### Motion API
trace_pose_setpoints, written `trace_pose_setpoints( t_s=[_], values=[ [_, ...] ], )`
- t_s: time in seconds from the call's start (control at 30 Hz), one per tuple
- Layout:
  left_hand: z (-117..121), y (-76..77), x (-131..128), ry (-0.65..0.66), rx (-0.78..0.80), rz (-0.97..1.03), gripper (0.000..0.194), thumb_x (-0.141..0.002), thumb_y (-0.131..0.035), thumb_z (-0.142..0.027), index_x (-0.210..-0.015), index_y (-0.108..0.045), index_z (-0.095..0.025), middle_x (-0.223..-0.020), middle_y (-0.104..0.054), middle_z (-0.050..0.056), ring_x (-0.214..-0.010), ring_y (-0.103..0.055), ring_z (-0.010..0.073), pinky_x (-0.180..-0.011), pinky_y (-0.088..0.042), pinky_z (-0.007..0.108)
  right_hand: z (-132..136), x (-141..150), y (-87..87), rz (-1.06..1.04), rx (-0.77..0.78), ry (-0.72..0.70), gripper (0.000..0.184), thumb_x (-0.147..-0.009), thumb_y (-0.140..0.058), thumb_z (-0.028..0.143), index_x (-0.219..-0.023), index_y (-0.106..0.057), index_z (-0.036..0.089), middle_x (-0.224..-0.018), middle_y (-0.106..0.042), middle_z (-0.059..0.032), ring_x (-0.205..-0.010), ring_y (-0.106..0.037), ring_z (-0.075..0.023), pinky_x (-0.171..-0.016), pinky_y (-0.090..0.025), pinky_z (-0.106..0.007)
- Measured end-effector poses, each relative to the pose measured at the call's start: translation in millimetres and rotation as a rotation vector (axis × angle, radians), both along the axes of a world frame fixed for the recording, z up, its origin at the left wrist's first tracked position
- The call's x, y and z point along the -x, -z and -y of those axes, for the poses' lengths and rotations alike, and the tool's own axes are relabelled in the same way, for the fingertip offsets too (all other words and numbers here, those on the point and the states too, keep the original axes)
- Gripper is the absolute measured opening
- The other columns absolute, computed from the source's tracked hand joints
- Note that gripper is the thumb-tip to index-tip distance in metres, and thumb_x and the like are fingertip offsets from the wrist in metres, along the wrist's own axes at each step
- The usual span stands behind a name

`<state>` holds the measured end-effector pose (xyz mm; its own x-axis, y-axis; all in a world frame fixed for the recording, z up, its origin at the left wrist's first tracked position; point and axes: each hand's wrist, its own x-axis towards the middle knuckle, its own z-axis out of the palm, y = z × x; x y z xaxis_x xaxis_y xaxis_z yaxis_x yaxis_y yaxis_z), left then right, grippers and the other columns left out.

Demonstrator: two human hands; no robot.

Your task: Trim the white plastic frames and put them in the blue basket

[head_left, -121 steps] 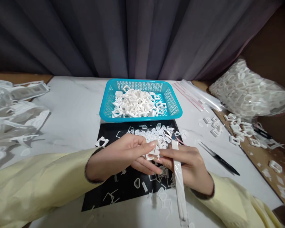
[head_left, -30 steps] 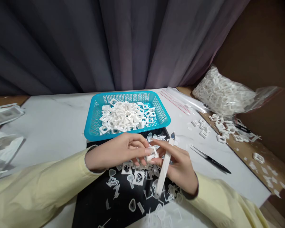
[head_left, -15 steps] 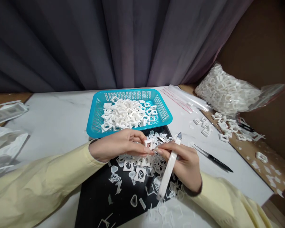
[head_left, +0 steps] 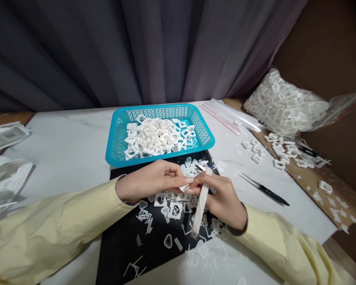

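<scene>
My left hand and my right hand meet over a black mat, both in pale yellow sleeves. The left fingers pinch a small white plastic piece at their tips. My right hand is closed round a long white craft knife, its blade end near the piece, and its fingertips touch the piece too. Loose white frames and cut-out scraps lie on the mat under both hands. Behind them stands a turquoise basket heaped with white square frames.
Black tweezers lie on the white table right of my right hand. A clear bag full of white frames sits at the far right, with loose ones spilled beside it. Crumpled clear bags lie at the left. Dark curtain behind.
The knife has tilted so its blade end drops towards the piece between my fingers. Both hands stay together over the mat; the view has shifted slightly.
</scene>
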<state>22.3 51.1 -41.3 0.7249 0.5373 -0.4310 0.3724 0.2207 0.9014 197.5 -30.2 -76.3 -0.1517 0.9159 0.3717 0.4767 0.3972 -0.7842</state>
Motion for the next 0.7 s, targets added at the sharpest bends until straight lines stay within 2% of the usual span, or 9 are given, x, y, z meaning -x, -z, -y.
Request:
trace_pose_setpoints(
  t_s=[0.1,0.23,0.33,0.47,0.6,0.7],
  values=[
    [-3,0.1,0,-0.061,0.118,0.061,0.019,-0.078,-0.066,-0.033,-0.073,-0.06,-0.016,-0.062,-0.061,-0.004,-0.058,-0.058,0.0089,-0.059,-0.045,0.021,1,-3,-2.0,-0.039,-0.004,0.031,0.01,-0.082,-0.062,0.022,-0.072,-0.062,0.019,-0.069,-0.067,0.0,-0.062,-0.062,-0.0121,-0.061,-0.05,-0.025],
    [-7,-0.1,2,-0.114,0.215,0.196,0.014,-0.081,-0.064,-0.03,-0.078,-0.057,-0.018,-0.075,-0.07,-0.001,-0.074,-0.066,0.0115,-0.075,-0.051,0.025,1,-8,-5.4,-0.106,-0.017,0.175,0.008,-0.081,-0.063,0.021,-0.073,-0.061,0.019,-0.067,-0.063,0.0009,-0.059,-0.057,-0.011,-0.057,-0.047,-0.024],
    [-5,-0.2,2,-0.189,0.086,0.26,0.01,-0.082,-0.064,-0.025,-0.079,-0.056,-0.018,-0.086,-0.071,-0.001,-0.084,-0.066,0.011,-0.079,-0.05,0.022,0,-7,-6.1,-0.128,0.02,0.232,0.005,-0.081,-0.063,0.024,-0.079,-0.063,0.019,-0.067,-0.063,0.0013,-0.056,-0.056,-0.0096,-0.052,-0.045,-0.022],
    [7,-0.7,-2,-0.256,-0.076,0.338,0.011,-0.082,-0.063,-0.02,-0.079,-0.053,-0.018,-0.111,-0.066,0.002,-0.104,-0.062,0.0153,-0.088,-0.049,0.026,-2,0,-3.3,-0.13,0.069,0.199,0.014,-0.079,-0.066,0.03,-0.086,-0.065,0.018,-0.066,-0.066,0.0005,-0.054,-0.058,-0.01,-0.051,-0.047,-0.021],
    [19,-1.7,-6,-0.225,-0.144,0.348,0.01,-0.083,-0.061,-0.018,-0.077,-0.052,-0.017,-0.123,-0.058,0.006,-0.11,-0.059,0.018,-0.09,-0.05,0.028,-2,2,2.1,-0.116,0.052,0.179,0.014,-0.083,-0.061,0.03,-0.089,-0.065,0.018,-0.073,-0.069,-0.0008,-0.057,-0.061,-0.0101,-0.055,-0.05,-0.022],
    [21,-1.1,-7,-0.155,-0.169,0.336,0.008,-0.083,-0.06,-0.018,-0.079,-0.053,-0.018,-0.132,-0.051,0.006,-0.118,-0.054,0.0202,-0.094,-0.049,0.032,-2,0,6.1,-0.079,0.019,0.191,0.011,-0.084,-0.059,0.027,-0.09,-0.065,0.019,-0.074,-0.069,-0.0009,-0.058,-0.061,-0.0101,-0.056,-0.05,-0.022]
  ],
)
